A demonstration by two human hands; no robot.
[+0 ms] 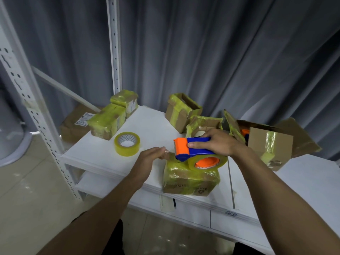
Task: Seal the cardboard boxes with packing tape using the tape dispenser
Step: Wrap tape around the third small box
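Two bare forearms are seen reaching in from the bottom edge toward a white table (pixel 103 157). The right hand (pixel 219 143) is wrapped over the blue and orange tape dispenser (pixel 197 152), with the thumb laid along its near side. The dispenser is held on top of a small cardboard box (pixel 191 181), already heavily wrapped in yellowish tape, which stands at the table's near edge. The left hand (pixel 152 155) is held just left of the dispenser's orange roller, its fingers curled, and the free end of the tape (pixel 166 151) is pinched at the fingertips. A spare roll of tape (pixel 127 144) lies flat on the table to the left. Two taped boxes (pixel 108 121) are set behind it, open boxes (pixel 182 111) are gathered further back, and a larger open carton (pixel 268 144) lies at the right. A grey curtain (pixel 202 52) hangs behind.
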